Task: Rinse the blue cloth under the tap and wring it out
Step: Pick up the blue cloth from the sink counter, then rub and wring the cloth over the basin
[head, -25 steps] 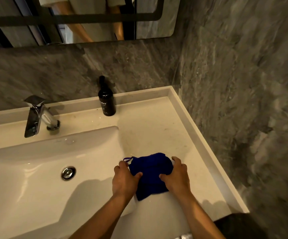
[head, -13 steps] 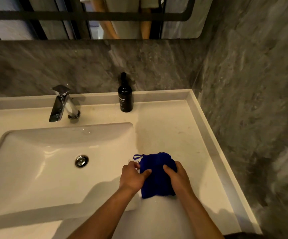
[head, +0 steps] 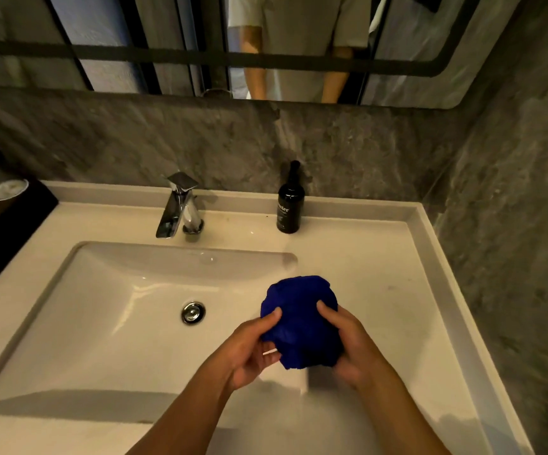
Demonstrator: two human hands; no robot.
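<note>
Where the right rim of the sink basin (head: 79, 257) meets the counter, blue cloth (head: 299, 310) bunched into a rounded bundle, clear of the surface as far as can be judged. Held from both sides: left hand (head: 249, 353) against the cloth's left flank, thumb laid up over the fabric and fingers curled beneath; right hand (head: 353, 349) against the right flank, thumb likewise on top, fingers wrapped under the bundle's lower edge. Cloth thus between the two hands, its upper half standing beyond the thumbs, its lower edge level with the palms. Both forearms entering from the near edge of the frame.

Relative to the basin: drain plug (head: 193, 312) at the bottom, left of the cloth and well apart from it. Chrome tap (head: 179, 205) behind the far rim, spout angled over the bowl; no running water discernible. Dark pump bottle (head: 290, 201) upright on the counter behind the far right corner, against the upstand. Dark tray (head: 6, 234) left of the basin, bearing small items too dim to identify. Mirror (head: 167, 44) on the grey stone wall above the basin, reflecting a torso in a light short-sleeved shirt.
</note>
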